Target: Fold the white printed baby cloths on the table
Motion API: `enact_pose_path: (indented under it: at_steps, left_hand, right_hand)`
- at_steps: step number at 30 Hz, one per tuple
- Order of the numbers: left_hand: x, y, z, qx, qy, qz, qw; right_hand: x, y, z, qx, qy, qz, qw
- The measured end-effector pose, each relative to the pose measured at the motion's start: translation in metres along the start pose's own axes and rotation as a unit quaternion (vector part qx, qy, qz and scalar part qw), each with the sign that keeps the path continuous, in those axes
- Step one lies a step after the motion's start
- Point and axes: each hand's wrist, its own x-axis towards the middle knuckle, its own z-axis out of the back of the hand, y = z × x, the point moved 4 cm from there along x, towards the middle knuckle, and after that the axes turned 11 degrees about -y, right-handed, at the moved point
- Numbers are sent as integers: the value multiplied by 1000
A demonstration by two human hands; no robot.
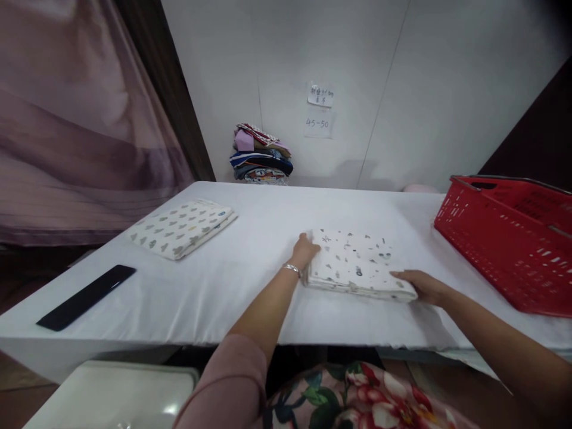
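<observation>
A folded white cloth (353,259) with small grey prints lies on the white-covered table in front of me. At its left edge my left hand (305,250) is closed, thumb on top and the other fingers hidden at the side. My right hand (422,286) grips the near right corner, thumb above and fingers tucked beneath. To the left lies a second folded cloth (183,226), white with grey cloud-like shapes, touched by neither hand.
A red plastic basket (500,250) stands on the table's right side. A flat black strip (87,297) lies near the left front edge. Beyond the far edge is a stack of folded fabrics (261,158) against the wall. A white lidded box (120,390) sits below the front edge.
</observation>
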Motion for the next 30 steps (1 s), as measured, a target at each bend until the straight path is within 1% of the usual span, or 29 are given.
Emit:
enact_pose_path:
  at_steps: [1, 3, 5, 7, 8, 10, 11, 12, 13, 14, 15, 16, 17, 18, 19, 21, 23, 25, 27, 28, 30]
  left_hand:
    - [7, 3, 8, -3, 0, 2, 1000]
    - [19, 10, 21, -6, 5, 8, 1000]
    - [23, 18, 31, -9, 12, 11, 1000]
    - [22, 25, 36, -12, 16, 11, 1000]
    - [21, 27, 37, -14, 17, 10, 1000]
    - [17, 30, 39, -15, 17, 8, 1000]
    - [16, 31, 40, -11, 19, 6, 1000]
    - [15, 31, 40, -2, 23, 3, 1000]
    - [14, 32, 40, 11, 29, 0, 1000]
    - [13, 32, 40, 25, 34, -3, 999]
    - [12, 32, 39, 39, 39, -5, 998]
    - [11, 32, 38, 50, 40, -5, 998]
    - [10, 32, 37, 57, 39, -4, 998]
    - [9, 32, 36, 62, 37, -2, 997]
    - [8, 31, 36, 69, 34, -4, 997]
    - [10, 26, 37, 92, 29, -24, 995]
    - [19, 18, 42, 119, 17, -57, 991]
    - [35, 10, 50, 135, -4, -89, 987]
    - [53, 7, 58, 130, -22, -104, 986]
    - [61, 8, 61, 122, -26, -102, 987]
    - [71, 18, 63, 103, -31, -84, 991]
  right_hand:
    - [-9, -2, -14, -2, 15, 11, 1000]
    - [-26, -9, -38, -5, 19, 12, 1000]
    - [-40, -13, -54, -27, 62, -1, 998]
    - [-50, -12, -58, -85, 116, -11, 990]
    - [-52, -8, -55, -120, 132, -9, 984]
    - [-49, 6, -43, -178, 127, 23, 976]
    - [-45, 18, -37, -194, 103, 58, 974]
    - [-38, 30, -30, -204, 64, 102, 972]
    - [-30, 44, -25, -210, 13, 153, 966]
    - [-20, 57, -21, -215, -44, 204, 954]
    - [-9, 69, -19, -224, -98, 253, 936]
    - [2, 79, -18, -237, -145, 292, 915]
    - [15, 86, -19, -257, -178, 314, 897]
    - [29, 91, -22, -282, -193, 319, 884]
    - [42, 93, -25, -310, -192, 312, 877]
    - [64, 94, -32, -358, -162, 278, 877]
    - [76, 93, -37, -377, -123, 254, 882]
    - [76, 93, -42, -356, -94, 242, 898]
    - [71, 91, -47, -316, -71, 224, 919]
    - [69, 89, -50, -298, -65, 217, 927]
    - [65, 85, -53, -280, -64, 209, 935]
